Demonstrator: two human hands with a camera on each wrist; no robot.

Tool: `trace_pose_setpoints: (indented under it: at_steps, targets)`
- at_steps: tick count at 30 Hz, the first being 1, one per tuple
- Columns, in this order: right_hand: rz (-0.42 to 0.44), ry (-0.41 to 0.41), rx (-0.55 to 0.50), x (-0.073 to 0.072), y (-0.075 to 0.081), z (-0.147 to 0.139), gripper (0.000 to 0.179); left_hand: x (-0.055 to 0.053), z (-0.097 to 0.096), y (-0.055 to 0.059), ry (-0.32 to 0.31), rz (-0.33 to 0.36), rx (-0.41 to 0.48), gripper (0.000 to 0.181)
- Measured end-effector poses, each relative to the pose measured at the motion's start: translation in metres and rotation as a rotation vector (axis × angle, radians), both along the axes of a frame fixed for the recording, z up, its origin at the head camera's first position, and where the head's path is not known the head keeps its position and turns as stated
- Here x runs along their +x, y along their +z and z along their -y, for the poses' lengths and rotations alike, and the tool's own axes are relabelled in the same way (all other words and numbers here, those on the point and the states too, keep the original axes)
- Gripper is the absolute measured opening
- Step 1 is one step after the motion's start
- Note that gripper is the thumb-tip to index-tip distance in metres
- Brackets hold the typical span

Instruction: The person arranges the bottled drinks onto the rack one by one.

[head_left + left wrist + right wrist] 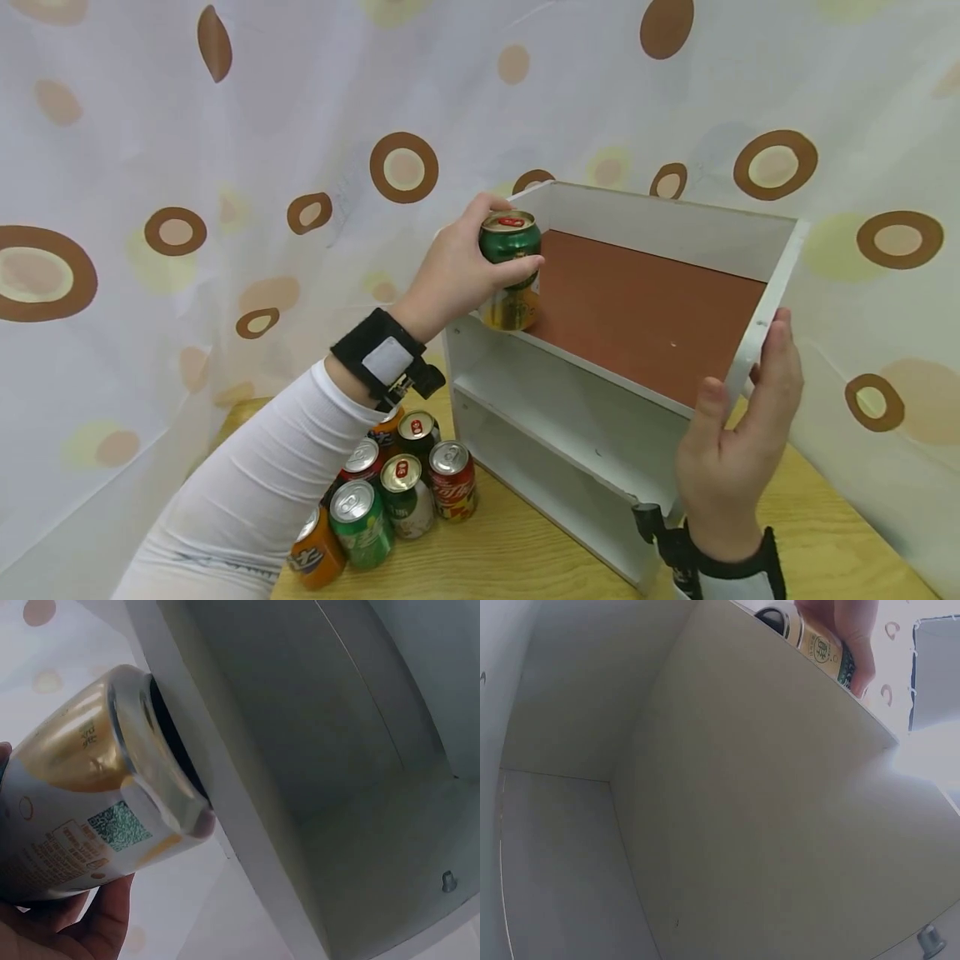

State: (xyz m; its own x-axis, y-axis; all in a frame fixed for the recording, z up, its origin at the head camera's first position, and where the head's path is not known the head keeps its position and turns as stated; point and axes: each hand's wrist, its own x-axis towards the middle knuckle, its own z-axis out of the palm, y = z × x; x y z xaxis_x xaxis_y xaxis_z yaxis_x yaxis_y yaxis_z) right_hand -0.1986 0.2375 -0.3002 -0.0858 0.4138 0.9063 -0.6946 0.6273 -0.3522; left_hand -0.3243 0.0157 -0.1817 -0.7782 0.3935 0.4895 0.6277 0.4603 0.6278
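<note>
My left hand (468, 258) grips a green, white and gold drink can (511, 242) around its side, thumb across the front. The can stands upright over the front left edge of the top of a white shelf unit (570, 396). In the left wrist view, the can's base (169, 750) is right at the white board's edge. My right hand (731, 454) is at the unit's front right corner, fingers fairly straight along the outer side panel and thumb in front. In the right wrist view, the can (817, 645) and left fingers (847, 630) show past the board's edge.
Several drink cans (367, 522), orange, green and red, stand grouped on the wooden table (480, 567) left of the unit, partly behind my left sleeve. The unit's brown top (637, 308) has raised white walls at back and sides. A patterned curtain (300, 108) hangs behind.
</note>
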Motion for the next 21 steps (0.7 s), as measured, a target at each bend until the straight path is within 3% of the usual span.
trace_pose_setpoints:
  at_steps: [8, 16, 21]
  targets:
    - [0.002, -0.009, -0.001, 0.003, 0.005, 0.003, 0.063, -0.004, -0.006, -0.005, -0.014, 0.015, 0.053, 0.061]
    - [0.007, -0.013, 0.000, 0.003, 0.003, 0.001, 0.062, -0.011, -0.014, -0.010, 0.009, 0.008, 0.099, 0.066]
    - [0.007, -0.010, 0.011, 0.003, 0.003, 0.000, 0.062, -0.012, -0.018, -0.015, -0.002, 0.064, 0.189, 0.072]
